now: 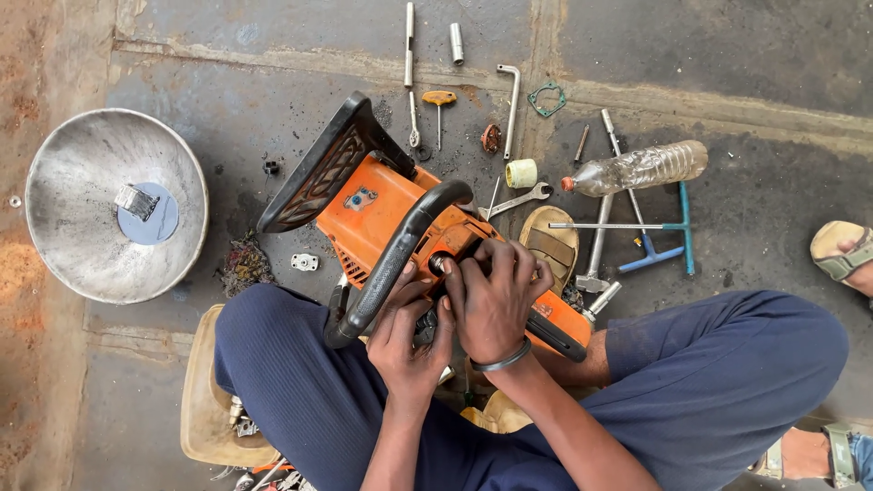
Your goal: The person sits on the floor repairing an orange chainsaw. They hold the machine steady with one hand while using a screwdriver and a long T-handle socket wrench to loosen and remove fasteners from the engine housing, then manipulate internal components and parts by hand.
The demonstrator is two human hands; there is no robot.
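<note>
Bare concrete floor, grimy, oil-stained, cracked seams, rust-coloured strip down the left edge. A dented metal bowl sits far left with a small metal part inside. Tools are scattered up top: T-handle wrenches, an open-end spanner, a yellow-handled screwdriver, a green gasket and a clear plastic bottle lying on its side.

I see the orange chainsaw body resting on the floor against my lap, between my knees. It has a black front handle looped over it, a black rear guard, no bar fitted, and it's dirty.

My left hand curls around the lower part of the black handle, gripping it. My right hand is clenched over the engine top, fingertips pinching a small part I can't make out.
</note>
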